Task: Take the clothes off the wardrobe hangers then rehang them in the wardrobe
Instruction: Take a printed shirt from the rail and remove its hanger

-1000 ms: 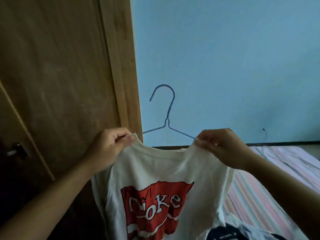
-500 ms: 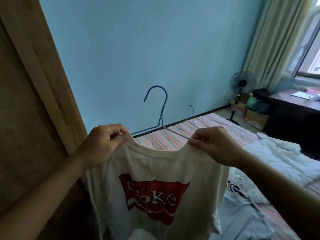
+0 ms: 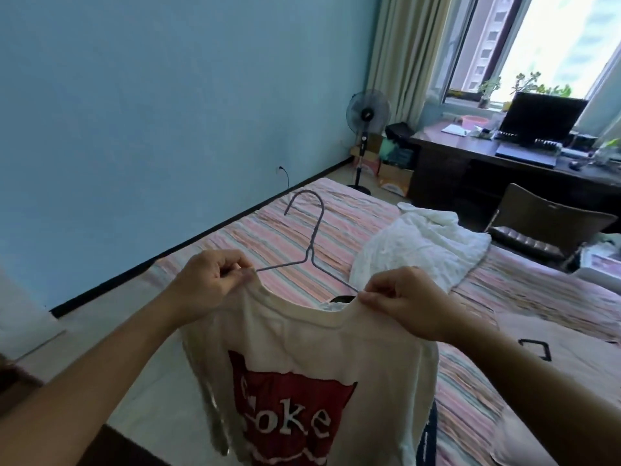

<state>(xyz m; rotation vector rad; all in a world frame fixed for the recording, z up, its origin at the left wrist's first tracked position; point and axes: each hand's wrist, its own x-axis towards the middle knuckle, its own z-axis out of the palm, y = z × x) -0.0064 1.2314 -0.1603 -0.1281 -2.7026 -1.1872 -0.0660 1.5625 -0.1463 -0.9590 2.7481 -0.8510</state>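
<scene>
Both hands (image 3: 302,297) raised, pinching shirt (image 3: 302,358) shoulders.

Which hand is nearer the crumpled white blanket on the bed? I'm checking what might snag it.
The right hand, pinching the white Coke-print T-shirt on the wire hanger, sits just in front of the crumpled white blanket. The left hand is farther off at the opposite shoulder.

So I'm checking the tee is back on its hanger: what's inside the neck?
A wire hanger: its hook and both upper arms rise out of the tee collar. The left hand and right hand pinch the shoulders. The hanger's ends and lower bar are covered by fabric.
</scene>
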